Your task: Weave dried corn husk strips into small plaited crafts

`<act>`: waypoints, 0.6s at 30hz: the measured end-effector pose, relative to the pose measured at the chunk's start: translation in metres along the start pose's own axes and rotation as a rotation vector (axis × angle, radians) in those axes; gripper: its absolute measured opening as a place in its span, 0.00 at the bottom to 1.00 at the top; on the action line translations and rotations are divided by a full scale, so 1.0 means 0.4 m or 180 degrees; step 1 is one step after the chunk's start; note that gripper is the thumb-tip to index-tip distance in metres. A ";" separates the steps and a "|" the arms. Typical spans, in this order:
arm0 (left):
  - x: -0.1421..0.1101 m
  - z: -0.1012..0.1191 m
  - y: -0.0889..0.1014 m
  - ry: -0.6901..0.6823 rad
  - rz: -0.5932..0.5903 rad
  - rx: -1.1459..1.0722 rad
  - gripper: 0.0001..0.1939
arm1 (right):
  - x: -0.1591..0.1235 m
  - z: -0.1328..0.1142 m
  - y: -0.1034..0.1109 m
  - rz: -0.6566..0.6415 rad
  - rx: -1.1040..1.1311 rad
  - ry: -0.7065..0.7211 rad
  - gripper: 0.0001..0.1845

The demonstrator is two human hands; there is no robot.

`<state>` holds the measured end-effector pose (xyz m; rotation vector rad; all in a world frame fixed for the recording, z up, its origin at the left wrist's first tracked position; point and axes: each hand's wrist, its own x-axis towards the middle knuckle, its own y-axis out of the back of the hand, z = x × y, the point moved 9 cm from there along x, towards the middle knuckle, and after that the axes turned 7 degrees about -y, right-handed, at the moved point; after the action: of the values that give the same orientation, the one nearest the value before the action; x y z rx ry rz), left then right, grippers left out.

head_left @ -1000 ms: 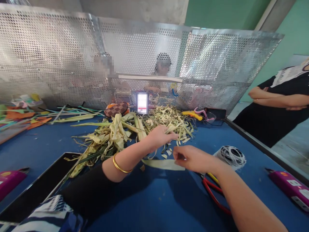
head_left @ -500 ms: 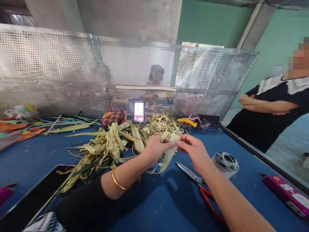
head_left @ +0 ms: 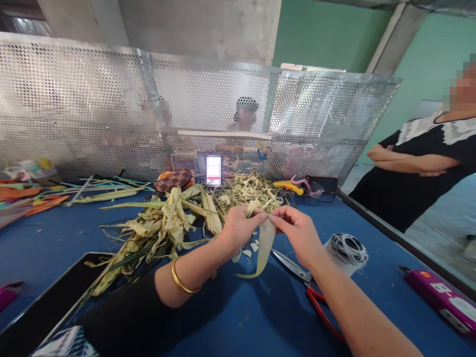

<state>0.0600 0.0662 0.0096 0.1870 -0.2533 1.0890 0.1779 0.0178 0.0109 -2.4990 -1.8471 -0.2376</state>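
A pale yellow-green leaf strip (head_left: 263,248) hangs down over the blue table (head_left: 241,317), pinched at its top by both hands. My left hand (head_left: 240,229), with a gold bangle on the wrist, grips the strip's upper left edge. My right hand (head_left: 297,233) pinches the upper right edge with thumb and forefinger. Just behind the hands lies a heap of dried leaves (head_left: 174,218) and shredded trimmings (head_left: 253,191). Red-handled scissors (head_left: 308,287) lie on the table under my right forearm.
A spool of white string (head_left: 347,248) sits right of the scissors. A pink tool (head_left: 439,300) lies at the far right, a dark tablet (head_left: 48,302) at lower left. A perforated metal screen (head_left: 92,99) closes the back. A person in black (head_left: 416,183) stands at the right.
My right hand lifted the strip off the table and my left hand joined it. Since half a second ago the strip has swung to hang straighter down.
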 end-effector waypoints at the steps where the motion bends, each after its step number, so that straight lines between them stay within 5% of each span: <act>1: -0.002 -0.002 -0.002 0.0034 -0.0016 0.0019 0.08 | 0.000 -0.001 0.002 0.0045 -0.0015 0.0049 0.10; 18: -0.009 -0.007 -0.014 0.0300 -0.0153 -0.0026 0.10 | -0.002 -0.012 -0.001 0.0060 -0.0009 0.0219 0.09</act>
<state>0.0637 0.0614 0.0059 0.1334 -0.1681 1.0460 0.1768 0.0165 0.0155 -2.4758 -1.7979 -0.3213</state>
